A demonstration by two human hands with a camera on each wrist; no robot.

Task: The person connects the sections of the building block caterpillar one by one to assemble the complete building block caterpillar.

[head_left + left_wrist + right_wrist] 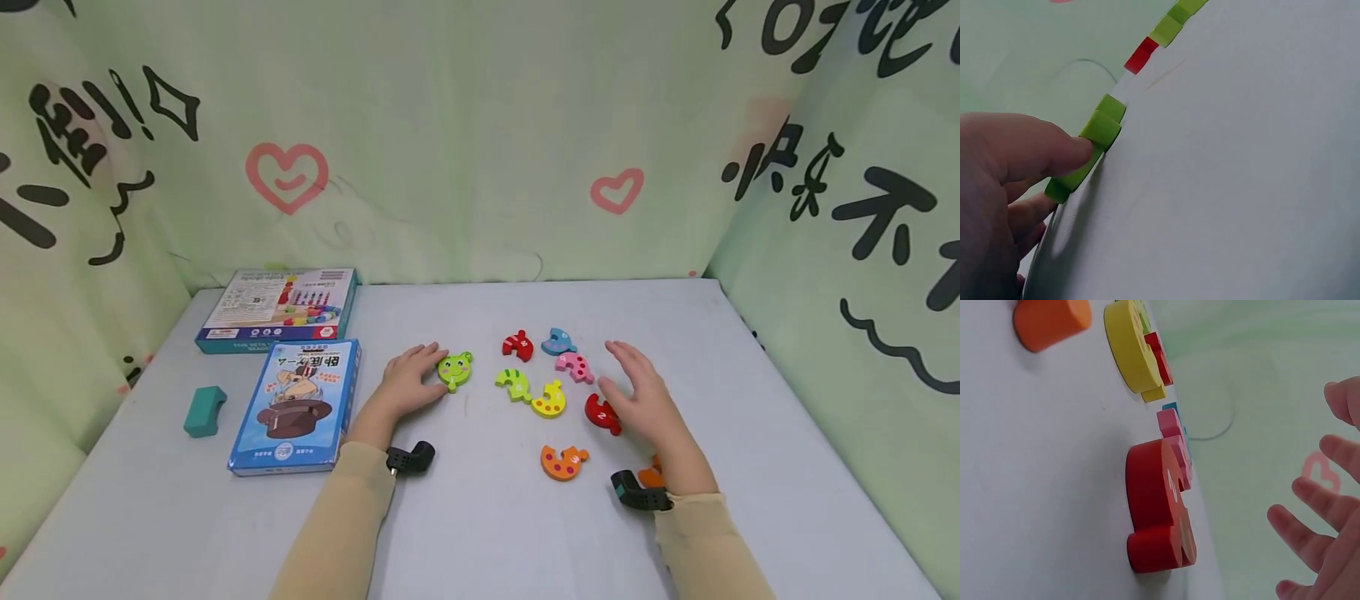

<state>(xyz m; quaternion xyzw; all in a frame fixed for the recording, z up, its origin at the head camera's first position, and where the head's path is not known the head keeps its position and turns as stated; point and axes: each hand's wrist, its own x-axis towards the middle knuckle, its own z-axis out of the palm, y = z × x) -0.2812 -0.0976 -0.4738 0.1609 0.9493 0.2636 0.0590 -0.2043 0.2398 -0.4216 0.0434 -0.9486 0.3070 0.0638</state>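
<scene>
My left hand [408, 382] pinches a light-green frog-faced wooden piece [454, 371] by its left edge. In the left wrist view the thumb [1063, 153] lies against the side of that green piece [1102, 128], and the other fingers are partly hidden behind. My right hand [643, 400] is raised with spread fingers and holds nothing. It is nearest to a red curved piece [602, 414], which the right wrist view shows as a thick red block [1154, 494] on the table, apart from the fingers [1300, 531]. An orange piece [651, 475] is partly hidden by the right wrist.
Between the hands lie red [518, 345], blue [558, 342], pink [575, 367], green [513, 384], yellow [550, 400] and orange [562, 463] animal pieces. At left are a blue box [300, 408], a flat game box [277, 308] and a teal block [205, 411]. Curtains surround the white table [480, 533].
</scene>
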